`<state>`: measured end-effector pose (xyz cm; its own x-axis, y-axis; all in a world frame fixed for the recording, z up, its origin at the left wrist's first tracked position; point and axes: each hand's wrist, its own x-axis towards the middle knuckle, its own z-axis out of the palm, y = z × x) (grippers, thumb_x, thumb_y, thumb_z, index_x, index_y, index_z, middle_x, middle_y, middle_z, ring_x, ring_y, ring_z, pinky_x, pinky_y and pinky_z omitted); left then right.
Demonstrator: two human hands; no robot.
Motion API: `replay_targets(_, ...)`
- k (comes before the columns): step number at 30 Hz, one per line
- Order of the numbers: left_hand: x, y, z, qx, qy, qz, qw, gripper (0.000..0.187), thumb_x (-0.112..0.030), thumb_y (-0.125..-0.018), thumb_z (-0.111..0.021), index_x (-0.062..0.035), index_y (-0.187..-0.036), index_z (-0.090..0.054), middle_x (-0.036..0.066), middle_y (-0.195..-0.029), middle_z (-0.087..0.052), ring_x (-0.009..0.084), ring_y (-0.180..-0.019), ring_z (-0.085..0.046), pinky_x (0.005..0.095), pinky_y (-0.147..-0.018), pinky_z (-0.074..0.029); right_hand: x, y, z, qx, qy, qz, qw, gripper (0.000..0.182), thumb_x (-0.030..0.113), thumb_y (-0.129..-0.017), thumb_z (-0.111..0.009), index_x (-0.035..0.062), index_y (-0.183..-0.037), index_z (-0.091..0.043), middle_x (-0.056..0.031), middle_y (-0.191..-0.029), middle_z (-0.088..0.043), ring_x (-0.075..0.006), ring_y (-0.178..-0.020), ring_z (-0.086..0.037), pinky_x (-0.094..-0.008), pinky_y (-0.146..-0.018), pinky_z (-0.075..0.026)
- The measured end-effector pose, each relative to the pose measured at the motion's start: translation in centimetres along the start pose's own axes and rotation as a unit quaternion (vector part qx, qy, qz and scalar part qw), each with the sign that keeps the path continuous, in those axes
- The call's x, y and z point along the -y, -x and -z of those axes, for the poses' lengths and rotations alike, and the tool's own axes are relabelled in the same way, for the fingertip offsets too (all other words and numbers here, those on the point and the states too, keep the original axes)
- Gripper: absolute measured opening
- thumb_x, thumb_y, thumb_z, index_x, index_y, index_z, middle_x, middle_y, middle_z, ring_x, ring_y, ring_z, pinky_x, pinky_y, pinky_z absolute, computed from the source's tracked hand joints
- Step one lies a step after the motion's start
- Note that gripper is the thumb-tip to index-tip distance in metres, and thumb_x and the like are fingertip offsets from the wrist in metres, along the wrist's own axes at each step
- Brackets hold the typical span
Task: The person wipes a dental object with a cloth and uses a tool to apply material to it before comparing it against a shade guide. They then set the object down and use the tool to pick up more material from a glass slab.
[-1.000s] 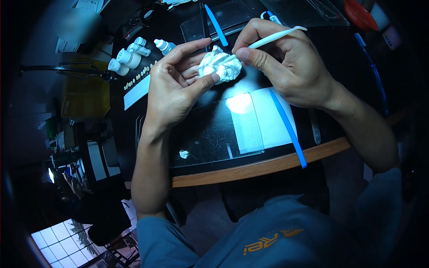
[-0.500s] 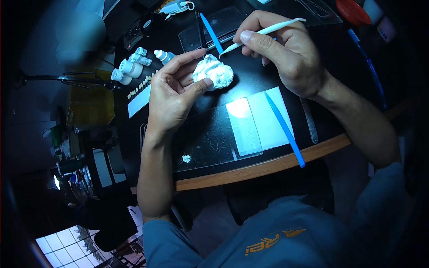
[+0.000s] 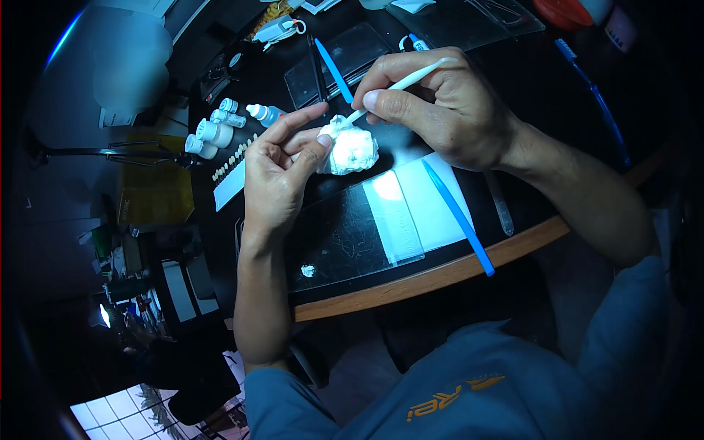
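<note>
Near the middle of the head view, my left hand (image 3: 277, 170) is closed around the left side of a rough white plaster-like lump (image 3: 356, 152), thumb on top and index finger extended past it. Its surface is bright and uneven, and its underside is hidden. My right hand (image 3: 466, 117) pinches a slim white double-ended modelling tool (image 3: 418, 75) between thumb and fingers. The tool's lower tip meets the upper edge of the lump, while its other end points up and right. A blue stick-like tool (image 3: 334, 71) lies just behind the hands.
Left of the hands stand small jars (image 3: 215, 133), a dropper bottle (image 3: 265, 114) and a tooth shade strip (image 3: 230, 188). Nearer me lie a clear ruler (image 3: 396, 224), white paper (image 3: 440, 213) and another blue tool (image 3: 462, 224) reaching over the wooden edge (image 3: 418, 284). A blue toothbrush (image 3: 598, 103) lies right.
The lump has turned in my left hand and sits slightly lower. My right hand has moved down and left, bringing the tool's tip onto the lump. The camera view has shifted a little.
</note>
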<state>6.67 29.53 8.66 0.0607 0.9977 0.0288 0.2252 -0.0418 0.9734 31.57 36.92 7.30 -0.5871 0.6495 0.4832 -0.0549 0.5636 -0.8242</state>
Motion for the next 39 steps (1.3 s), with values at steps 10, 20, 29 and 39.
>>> replay_targets(10,0.1,0.0,-0.1,0.008,-0.015,-0.001,1.000,0.045,-0.004,-0.095,-0.074,0.0088,-0.136,-0.062,0.015,-0.104,-0.078,0.0138,-0.092,-0.074,0.0263,-0.083,-0.058,-0.6,-0.2,-0.9,-0.069,0.001,0.102,0.992,0.028,0.021,-0.096,-0.061,-0.0005,-0.083,-0.073,-0.0076,-0.065,-0.065,-0.0133,-0.058,-0.059,-0.0318,-0.055,-0.045)
replay_targets(20,0.0,0.1,0.0,0.022,0.030,0.003,0.999,0.041,0.001,-0.094,-0.069,0.0100,-0.134,-0.065,0.020,-0.112,-0.077,0.0177,-0.096,-0.076,0.0284,-0.088,-0.060,-0.6,-0.1,-1.0,-0.039,0.038,0.094,0.994,0.025,0.016,-0.096,-0.061,-0.0025,-0.086,-0.074,-0.0107,-0.068,-0.069,-0.0139,-0.061,-0.063,-0.0325,-0.057,-0.049)
replay_targets(29,-0.3,0.1,0.1,0.019,0.000,0.005,1.000,0.039,0.002,-0.094,-0.067,0.0110,-0.131,-0.066,0.017,-0.106,-0.078,0.0145,-0.091,-0.074,0.0264,-0.086,-0.059,-0.5,-0.1,-1.0,-0.030,0.038,0.096,0.994,0.025,0.017,-0.098,-0.061,-0.0027,-0.089,-0.073,-0.0103,-0.070,-0.069,-0.0144,-0.063,-0.064,-0.0317,-0.061,-0.051)
replay_targets(39,-0.2,0.2,0.0,0.039,0.000,-0.025,0.999,0.036,0.004,-0.093,-0.069,0.0113,-0.128,-0.068,0.015,-0.100,-0.078,0.0135,-0.087,-0.075,0.0251,-0.081,-0.060,0.3,0.1,-0.8,0.014,-0.002,0.103,0.995,0.018,0.012,-0.099,-0.063,-0.0031,-0.099,-0.073,-0.0120,-0.088,-0.073,-0.0173,-0.080,-0.069,-0.0314,-0.073,-0.054)
